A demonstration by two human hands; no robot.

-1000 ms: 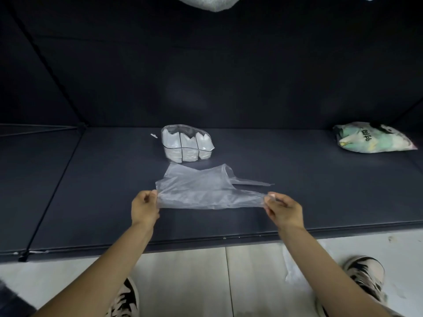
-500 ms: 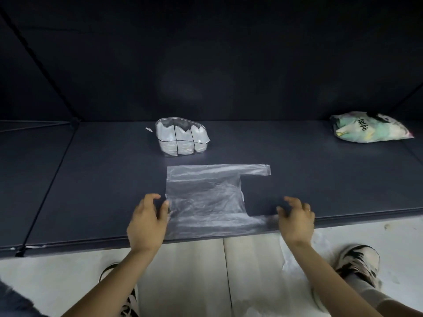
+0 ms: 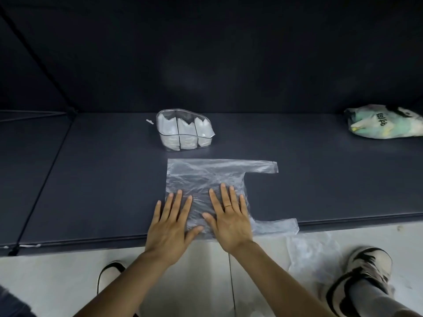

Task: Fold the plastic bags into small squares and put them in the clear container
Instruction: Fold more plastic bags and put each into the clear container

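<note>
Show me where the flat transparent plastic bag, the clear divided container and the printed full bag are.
flat transparent plastic bag (image 3: 201,172): head view, upper body.
clear divided container (image 3: 183,139): head view, front wall.
printed full bag (image 3: 384,124): head view, middle.

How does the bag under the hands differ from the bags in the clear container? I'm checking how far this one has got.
The plastic bag lies spread flat on the mat, handles out; the folded bags stand upright in the clear container. It looks see-through; they look white. Both hands, left hand and right hand, press it; nothing touches them.
</note>
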